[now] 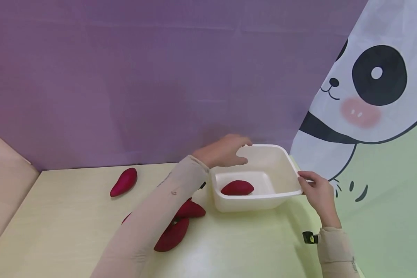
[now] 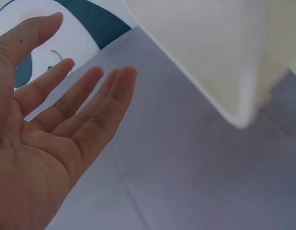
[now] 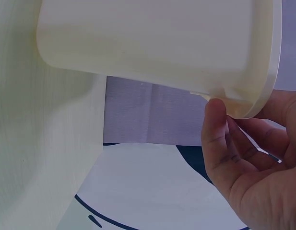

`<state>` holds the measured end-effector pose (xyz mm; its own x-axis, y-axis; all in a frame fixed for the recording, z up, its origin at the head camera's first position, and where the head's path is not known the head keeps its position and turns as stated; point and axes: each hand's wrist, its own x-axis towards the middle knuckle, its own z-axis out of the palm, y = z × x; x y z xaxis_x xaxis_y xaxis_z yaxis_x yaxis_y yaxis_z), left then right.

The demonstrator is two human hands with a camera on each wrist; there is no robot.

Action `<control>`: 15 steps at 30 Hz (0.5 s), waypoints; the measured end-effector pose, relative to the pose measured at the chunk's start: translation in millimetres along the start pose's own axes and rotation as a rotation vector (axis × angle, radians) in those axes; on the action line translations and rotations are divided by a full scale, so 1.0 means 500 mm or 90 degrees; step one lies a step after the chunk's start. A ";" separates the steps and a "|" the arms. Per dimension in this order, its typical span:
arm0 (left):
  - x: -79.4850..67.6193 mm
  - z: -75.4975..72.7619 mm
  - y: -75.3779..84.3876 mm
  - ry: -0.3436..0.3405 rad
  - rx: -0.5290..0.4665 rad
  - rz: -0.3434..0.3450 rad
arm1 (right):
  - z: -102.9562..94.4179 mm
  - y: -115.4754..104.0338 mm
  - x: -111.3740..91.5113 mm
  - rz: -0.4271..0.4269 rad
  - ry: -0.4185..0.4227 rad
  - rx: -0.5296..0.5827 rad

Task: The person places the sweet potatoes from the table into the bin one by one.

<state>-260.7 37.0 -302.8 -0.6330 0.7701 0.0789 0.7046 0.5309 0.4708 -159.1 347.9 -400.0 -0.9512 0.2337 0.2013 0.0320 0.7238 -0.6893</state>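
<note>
A white plastic basin (image 1: pixel 260 197) stands on the table by the purple backdrop, with one dark red sweet potato (image 1: pixel 238 188) inside. My right hand (image 1: pixel 319 195) pinches the basin's right rim between thumb and fingers. In the right wrist view, the thumb (image 3: pixel 216 124) presses under the lip of the rim. Over the basin's far left side is my left hand (image 1: pixel 226 150), empty, its fingers apart. The left wrist view shows its relaxed fingers (image 2: pixel 97 115) beside the basin's rim (image 2: pixel 195 84), with a gap between them.
Two sweet potatoes, one (image 1: pixel 191 209) behind the other (image 1: pixel 172 235), lie left of the basin, partly behind my left sleeve (image 1: pixel 160 204). Another sweet potato (image 1: pixel 124 182) lies farther left on the pale table (image 1: pixel 66 216). A panda-printed cloth (image 1: pixel 368 77) hangs at the right.
</note>
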 end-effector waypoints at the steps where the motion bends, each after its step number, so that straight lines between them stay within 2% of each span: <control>1: -0.017 -0.002 -0.004 0.013 0.004 0.003 | 0.000 0.000 -0.001 -0.001 -0.001 -0.001; 8: -0.148 -0.001 -0.041 0.113 -0.022 0.011 | 0.001 -0.001 -0.003 0.003 -0.003 -0.011; 15: -0.268 0.026 -0.081 0.169 -0.046 -0.009 | 0.000 -0.001 -0.006 0.001 -0.003 -0.005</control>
<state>-200.1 -82.9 -343.9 -0.7115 0.6379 0.2947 0.6762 0.5077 0.5338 -156.1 346.8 -400.2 -0.9528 0.2313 0.1966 0.0360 0.7290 -0.6835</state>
